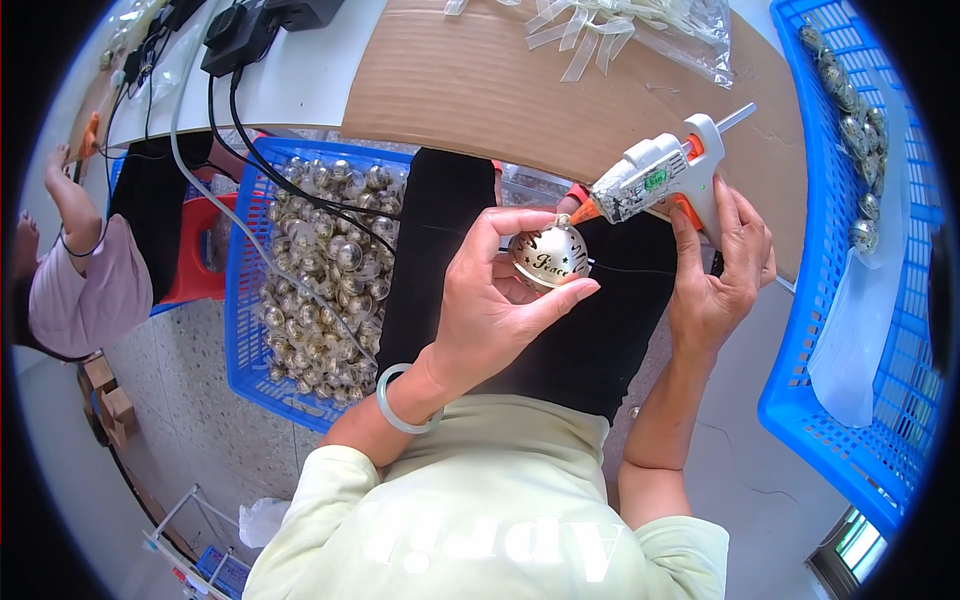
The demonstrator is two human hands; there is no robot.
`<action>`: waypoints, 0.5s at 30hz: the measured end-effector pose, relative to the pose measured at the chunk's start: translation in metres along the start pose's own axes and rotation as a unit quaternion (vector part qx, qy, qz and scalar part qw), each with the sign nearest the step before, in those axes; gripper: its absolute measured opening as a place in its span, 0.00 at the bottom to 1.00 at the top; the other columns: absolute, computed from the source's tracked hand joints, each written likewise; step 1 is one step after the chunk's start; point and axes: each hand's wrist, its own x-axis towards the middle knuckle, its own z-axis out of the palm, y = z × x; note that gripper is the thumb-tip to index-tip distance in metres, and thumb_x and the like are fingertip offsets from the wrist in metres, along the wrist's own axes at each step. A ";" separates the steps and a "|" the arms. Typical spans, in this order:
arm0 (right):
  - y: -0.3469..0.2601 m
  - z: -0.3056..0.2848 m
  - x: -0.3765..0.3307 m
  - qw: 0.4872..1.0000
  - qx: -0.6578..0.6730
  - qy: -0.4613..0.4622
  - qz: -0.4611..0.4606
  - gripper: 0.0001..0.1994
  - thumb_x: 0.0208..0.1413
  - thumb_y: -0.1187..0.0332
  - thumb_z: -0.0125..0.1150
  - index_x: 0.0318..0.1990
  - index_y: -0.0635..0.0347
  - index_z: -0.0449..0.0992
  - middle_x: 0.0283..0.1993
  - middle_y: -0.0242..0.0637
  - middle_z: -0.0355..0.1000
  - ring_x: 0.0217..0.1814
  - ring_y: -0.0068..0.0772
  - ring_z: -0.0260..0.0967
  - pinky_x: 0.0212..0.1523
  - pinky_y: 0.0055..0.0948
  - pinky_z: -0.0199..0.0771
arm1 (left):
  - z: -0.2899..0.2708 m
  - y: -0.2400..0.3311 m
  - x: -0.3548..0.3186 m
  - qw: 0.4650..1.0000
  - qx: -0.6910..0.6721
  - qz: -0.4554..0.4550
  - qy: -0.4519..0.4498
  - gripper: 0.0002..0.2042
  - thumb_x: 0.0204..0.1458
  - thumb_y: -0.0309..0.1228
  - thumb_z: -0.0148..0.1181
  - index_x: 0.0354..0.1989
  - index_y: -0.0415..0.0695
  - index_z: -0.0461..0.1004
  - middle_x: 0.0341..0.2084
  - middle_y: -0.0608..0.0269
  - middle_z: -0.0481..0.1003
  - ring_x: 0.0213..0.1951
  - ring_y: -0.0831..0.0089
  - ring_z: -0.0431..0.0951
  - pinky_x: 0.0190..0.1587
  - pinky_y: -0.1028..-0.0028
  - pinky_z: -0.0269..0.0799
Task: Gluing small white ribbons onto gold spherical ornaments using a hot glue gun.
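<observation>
My left hand (480, 300) grips a silvery ball ornament (548, 262) between thumb and fingers, over my lap. Dark lettering and small stars mark its side. In my right hand (722, 262) is a white hot glue gun (655, 172) with an orange nozzle and orange trigger, my fingers wrapped round its handle. The nozzle tip points down at the cap on top of the ornament and appears to touch it. A glue stick (738, 117) pokes out of the gun's back end.
A blue basket (240, 330) full of similar ornaments stands at my left, cables hanging across it. Brown cardboard (440, 70) covers the bench, with white ribbon bows (590, 35) at the back. Another blue basket (800, 400) is at right. A co-worker's arm (75, 200) shows far left.
</observation>
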 end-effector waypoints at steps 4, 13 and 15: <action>-0.001 -0.001 0.000 1.000 0.004 -0.010 0.009 0.22 0.52 0.64 0.73 0.56 0.47 0.81 0.54 0.31 0.78 0.60 0.32 0.70 0.66 0.41 0.57 | -0.002 0.002 -0.003 1.000 -0.007 -0.003 -0.003 0.28 0.46 0.21 0.75 0.54 0.36 0.67 0.51 0.56 0.71 0.47 0.73 0.80 0.46 0.75 0.84; -0.006 0.002 -0.001 1.000 -0.012 -0.005 -0.004 0.22 0.51 0.64 0.74 0.56 0.47 0.81 0.53 0.31 0.78 0.59 0.32 0.70 0.65 0.39 0.59 | -0.010 -0.001 -0.008 0.999 -0.050 -0.002 -0.002 0.28 0.45 0.21 0.76 0.54 0.36 0.67 0.53 0.54 0.71 0.49 0.72 0.79 0.47 0.75 0.84; -0.013 -0.003 0.003 1.000 0.003 -0.020 0.012 0.21 0.52 0.64 0.73 0.55 0.49 0.81 0.52 0.32 0.78 0.59 0.33 0.70 0.66 0.39 0.58 | -0.015 0.002 -0.009 0.998 -0.056 0.012 -0.019 0.28 0.45 0.20 0.75 0.54 0.36 0.67 0.54 0.54 0.71 0.50 0.71 0.79 0.47 0.74 0.84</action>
